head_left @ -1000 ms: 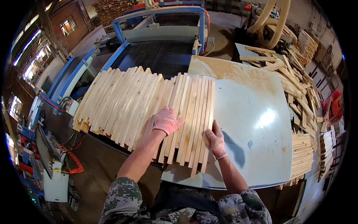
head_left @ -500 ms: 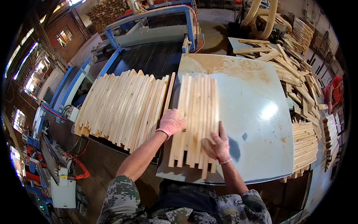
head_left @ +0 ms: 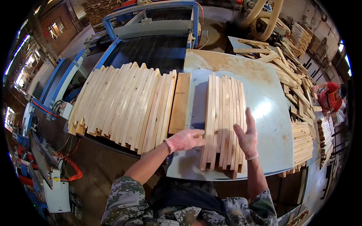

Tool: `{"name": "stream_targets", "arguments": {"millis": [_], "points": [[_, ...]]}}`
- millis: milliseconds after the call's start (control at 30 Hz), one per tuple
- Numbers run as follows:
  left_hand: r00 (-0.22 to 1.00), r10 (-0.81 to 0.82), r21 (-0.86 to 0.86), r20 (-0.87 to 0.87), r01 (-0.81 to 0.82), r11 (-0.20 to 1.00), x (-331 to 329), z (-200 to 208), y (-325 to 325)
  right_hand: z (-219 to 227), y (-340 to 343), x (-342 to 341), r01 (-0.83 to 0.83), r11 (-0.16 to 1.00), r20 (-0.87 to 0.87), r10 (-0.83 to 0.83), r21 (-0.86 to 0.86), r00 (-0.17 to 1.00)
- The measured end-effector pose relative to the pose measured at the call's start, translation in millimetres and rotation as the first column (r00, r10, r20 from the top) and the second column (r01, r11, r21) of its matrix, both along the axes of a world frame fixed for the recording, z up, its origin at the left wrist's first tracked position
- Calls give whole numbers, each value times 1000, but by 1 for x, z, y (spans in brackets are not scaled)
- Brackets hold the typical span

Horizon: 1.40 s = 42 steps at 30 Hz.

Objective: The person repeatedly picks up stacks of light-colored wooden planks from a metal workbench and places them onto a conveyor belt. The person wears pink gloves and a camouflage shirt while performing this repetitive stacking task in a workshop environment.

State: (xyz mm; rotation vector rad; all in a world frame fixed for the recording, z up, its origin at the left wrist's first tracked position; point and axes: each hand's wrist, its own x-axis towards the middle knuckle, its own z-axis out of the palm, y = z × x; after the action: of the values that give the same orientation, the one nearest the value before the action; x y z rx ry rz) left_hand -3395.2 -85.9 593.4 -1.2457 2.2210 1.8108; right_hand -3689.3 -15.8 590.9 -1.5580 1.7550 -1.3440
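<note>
A bundle of pale wooden strips (head_left: 222,120), set side by side with uneven ends, rests on the grey-white tabletop (head_left: 269,150). My left hand (head_left: 186,140), in a pinkish work glove, is at the bundle's left side with its fingers stretched toward it; whether they touch cannot be made out. Along the right side is my right hand (head_left: 247,137), also gloved, fingers spread and thumb apart. Neither hand is closed round anything. To the left, a longer row of similar strips (head_left: 120,105) lies on the machine's bed, and a browner board (head_left: 180,101) lies flat against its right end.
A blue-framed machine (head_left: 151,28) with a dark belt (head_left: 151,52) stands beyond the row. Loose offcuts (head_left: 290,79) are heaped at the right, above a stack of strips (head_left: 301,143). Farther right, a person in red (head_left: 330,98) bends over more wood.
The bundle has shifted right across the tabletop, away from the row, and both hands have gone right with it. The board at the row's end now shows its broad face. My view has shifted slightly.
</note>
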Motion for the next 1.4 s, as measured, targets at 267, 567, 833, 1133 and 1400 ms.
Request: {"name": "stream_targets", "arguments": {"millis": [267,567,833,1133,1400], "points": [[834,489,61,-257,-491,869,270,37,10,5,-115,188,-150,837,-266,329,526,906],[255,967,-935,-20,-348,72,645,21,-5,-83,-157,267,263,839,-450,-24,476,893],[154,985,-987,82,150,58,808,18,-42,-73,-137,256,-52,952,-7,57,302,998],[-8,972,-972,234,-28,234,799,-19,-103,-3,-78,212,565,698,-726,-95,440,682],[96,995,-977,11,-211,31,820,-15,-112,-11,-57,215,607,697,-825,-41,381,564]]}}
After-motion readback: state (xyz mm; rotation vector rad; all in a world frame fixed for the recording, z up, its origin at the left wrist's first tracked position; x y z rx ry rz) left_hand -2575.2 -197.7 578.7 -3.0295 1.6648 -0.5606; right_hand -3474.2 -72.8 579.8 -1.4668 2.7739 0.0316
